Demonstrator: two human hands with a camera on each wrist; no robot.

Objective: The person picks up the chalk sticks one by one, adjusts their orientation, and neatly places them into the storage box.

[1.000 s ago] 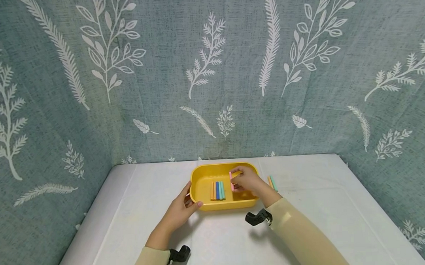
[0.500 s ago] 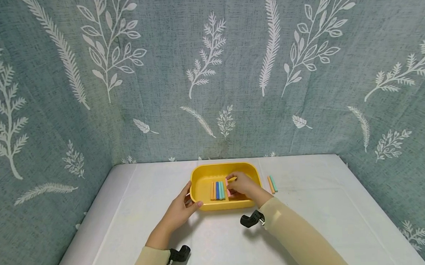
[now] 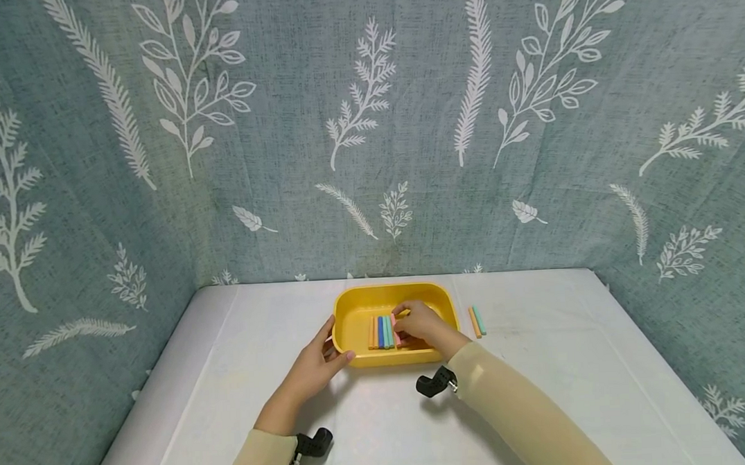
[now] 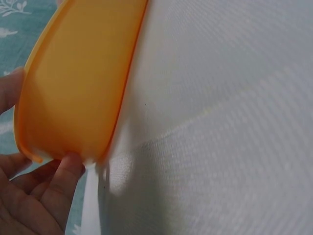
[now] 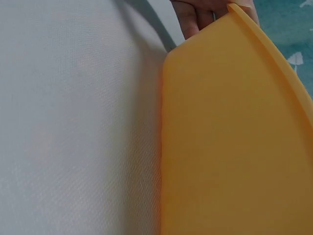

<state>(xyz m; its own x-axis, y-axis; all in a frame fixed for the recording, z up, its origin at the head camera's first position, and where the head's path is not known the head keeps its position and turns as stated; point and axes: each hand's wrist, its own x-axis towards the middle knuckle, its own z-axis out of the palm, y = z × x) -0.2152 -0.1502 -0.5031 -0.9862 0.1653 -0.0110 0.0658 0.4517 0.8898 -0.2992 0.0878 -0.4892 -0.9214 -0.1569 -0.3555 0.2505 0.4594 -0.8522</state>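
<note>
White cloth-covered table (image 3: 542, 391) bears yellow oval plastic tray (image 3: 357, 309) at centre. Left hand (image 3: 316, 367) grips tray's near-left rim. Right hand (image 3: 421, 322) inside tray, fingers curled, pinching pink chalk stick (image 3: 395, 332) beside row of coloured chalk sticks (image 3: 380, 333). Two chalk sticks (image 3: 476, 321) lie right of tray.

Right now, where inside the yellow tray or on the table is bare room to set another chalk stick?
The yellow tray is bare along its left end and far wall. Its middle is crowded by the chalk row and the right hand. The table is bare right of the two loose chalks.
</note>
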